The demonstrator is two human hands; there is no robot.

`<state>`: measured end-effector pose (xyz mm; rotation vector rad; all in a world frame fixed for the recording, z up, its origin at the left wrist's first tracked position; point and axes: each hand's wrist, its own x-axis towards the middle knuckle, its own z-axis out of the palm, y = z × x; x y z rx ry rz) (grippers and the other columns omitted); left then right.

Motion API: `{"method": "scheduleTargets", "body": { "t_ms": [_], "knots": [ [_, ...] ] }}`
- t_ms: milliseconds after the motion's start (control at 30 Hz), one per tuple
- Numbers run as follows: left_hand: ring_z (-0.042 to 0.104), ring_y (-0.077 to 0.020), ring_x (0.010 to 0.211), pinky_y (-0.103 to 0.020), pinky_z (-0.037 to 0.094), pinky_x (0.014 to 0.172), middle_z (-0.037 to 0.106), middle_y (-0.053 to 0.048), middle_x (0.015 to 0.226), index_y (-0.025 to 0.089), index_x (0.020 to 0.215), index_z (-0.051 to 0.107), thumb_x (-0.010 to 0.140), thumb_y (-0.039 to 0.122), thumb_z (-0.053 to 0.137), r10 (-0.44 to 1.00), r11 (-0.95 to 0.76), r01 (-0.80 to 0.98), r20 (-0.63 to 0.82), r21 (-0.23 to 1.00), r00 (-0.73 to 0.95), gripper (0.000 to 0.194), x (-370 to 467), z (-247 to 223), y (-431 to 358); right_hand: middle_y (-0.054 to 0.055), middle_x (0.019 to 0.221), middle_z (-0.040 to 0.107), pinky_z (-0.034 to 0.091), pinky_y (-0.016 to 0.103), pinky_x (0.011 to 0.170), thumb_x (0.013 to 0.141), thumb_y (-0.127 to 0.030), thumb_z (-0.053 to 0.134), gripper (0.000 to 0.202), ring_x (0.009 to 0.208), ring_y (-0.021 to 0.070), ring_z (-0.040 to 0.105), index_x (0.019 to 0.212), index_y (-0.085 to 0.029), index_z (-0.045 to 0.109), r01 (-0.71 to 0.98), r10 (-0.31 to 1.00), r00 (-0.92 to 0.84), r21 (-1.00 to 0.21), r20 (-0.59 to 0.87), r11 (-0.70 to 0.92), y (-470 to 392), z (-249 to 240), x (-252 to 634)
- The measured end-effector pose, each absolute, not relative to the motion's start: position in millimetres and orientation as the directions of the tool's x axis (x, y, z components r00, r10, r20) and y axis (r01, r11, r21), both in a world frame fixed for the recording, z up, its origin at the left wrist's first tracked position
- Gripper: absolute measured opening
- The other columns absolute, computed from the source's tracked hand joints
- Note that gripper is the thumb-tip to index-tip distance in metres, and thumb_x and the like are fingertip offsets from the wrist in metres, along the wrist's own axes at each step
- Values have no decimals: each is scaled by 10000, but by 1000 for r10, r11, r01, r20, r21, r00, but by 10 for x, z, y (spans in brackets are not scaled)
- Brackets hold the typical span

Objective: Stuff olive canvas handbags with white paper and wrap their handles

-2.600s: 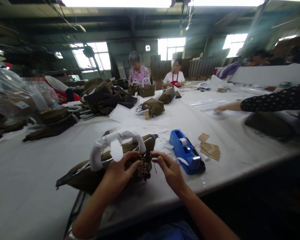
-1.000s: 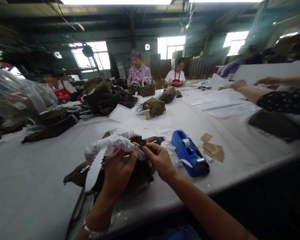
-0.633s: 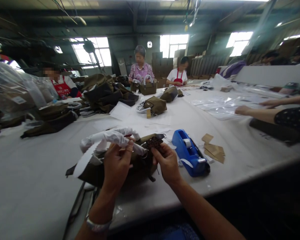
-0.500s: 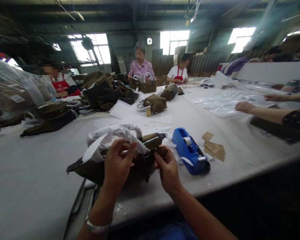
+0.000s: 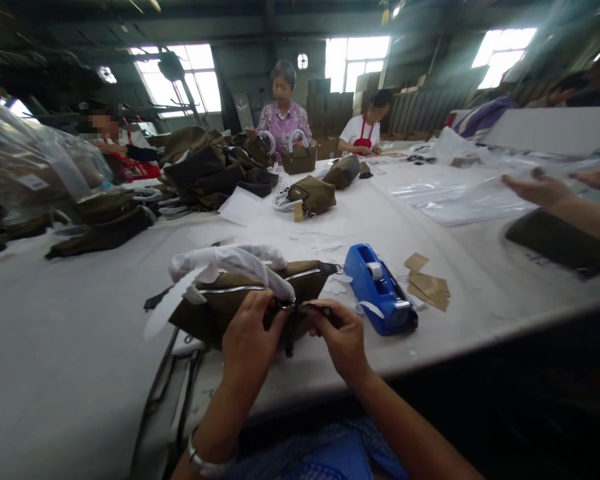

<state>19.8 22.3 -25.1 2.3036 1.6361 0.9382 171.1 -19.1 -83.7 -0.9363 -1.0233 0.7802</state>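
Note:
An olive handbag (image 5: 190,313) with a silver zip lies on the table in front of me, its handles (image 5: 230,259) wrapped in white material. My left hand (image 5: 250,337) is closed, fingers pinching the metal ring (image 5: 287,305) at the lower end of the near handle. Just to the right, my right hand (image 5: 344,333) grips a small dark brown piece (image 5: 316,308), perhaps a leather tag, close against that ring. A dark strap end (image 5: 289,347) hangs below, between my hands. Fingers partly hide how the piece and ring meet.
A blue tape dispenser (image 5: 375,287) stands right of the bag, beside brown paper tags (image 5: 433,290). More olive bags (image 5: 313,193) and a pile (image 5: 205,167) lie beyond. At right, a co-worker's hands (image 5: 545,190) are over clear plastic sheets (image 5: 445,200).
My left hand has moved down from the wrapped handle to its ring, and my right hand has brought the dark piece against it. The bag has tipped, showing more zip. The co-worker's hands have lifted.

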Motion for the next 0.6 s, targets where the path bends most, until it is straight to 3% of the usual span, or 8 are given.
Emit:
{"method": "scheduleTargets", "body": {
  "t_ms": [133, 233, 333, 400, 500, 600],
  "knots": [
    [694, -243, 913, -351, 536, 792, 683, -53, 1076, 221, 1104, 654, 894, 271, 633, 868, -417, 766, 466, 490, 174, 217, 223, -249, 232, 42, 1096, 768, 616, 288, 747, 855, -115, 721, 244, 942, 194, 725, 1024, -282, 779, 145, 799, 259, -839, 543, 524, -182, -872, 1767],
    [708, -239, 925, -362, 550, 860, 708, -56, 1095, 226, 1138, 660, 884, 249, 622, 869, -434, 718, 463, 544, 174, 258, 218, -253, 215, 46, 1134, 759, 624, 323, 800, 860, -79, 688, 302, 1030, 214, 714, 1058, -292, 771, 174, 774, 251, -814, 581, 555, -195, -941, 1762],
    [724, -235, 895, -367, 564, 867, 736, -47, 1023, 225, 1106, 661, 863, 286, 647, 910, -387, 637, 390, 667, 144, 251, 189, -258, 202, 57, 1185, 744, 632, 331, 720, 866, -142, 716, 255, 964, 223, 729, 1066, -291, 767, 68, 839, 240, -871, 488, 487, -221, -999, 1707],
    [732, -230, 877, -357, 580, 842, 738, -40, 976, 221, 1071, 648, 833, 329, 690, 943, -329, 533, 302, 780, 140, 265, 162, -270, 204, 63, 1184, 747, 612, 315, 625, 874, -212, 737, 201, 785, 192, 737, 1059, -284, 768, -52, 887, 260, -912, 381, 407, -231, -1011, 1661],
    [734, -214, 850, -321, 599, 775, 730, -43, 965, 208, 1052, 630, 797, 394, 750, 967, -225, 340, 167, 913, 190, 338, 123, -305, 209, 49, 999, 787, 529, 262, 509, 882, -292, 745, 173, 560, 131, 674, 1050, -266, 777, -231, 927, 301, -926, 223, 298, -219, -986, 1617],
    [736, -206, 907, -306, 605, 806, 732, -61, 1030, 195, 1073, 643, 820, 426, 749, 967, -162, 176, 120, 971, 226, 359, 97, -348, 204, 32, 837, 777, 472, 224, 492, 880, -351, 749, 190, 546, 115, 650, 1036, -249, 786, -355, 941, 305, -900, 146, 254, -202, -939, 1611]
  ]
}}
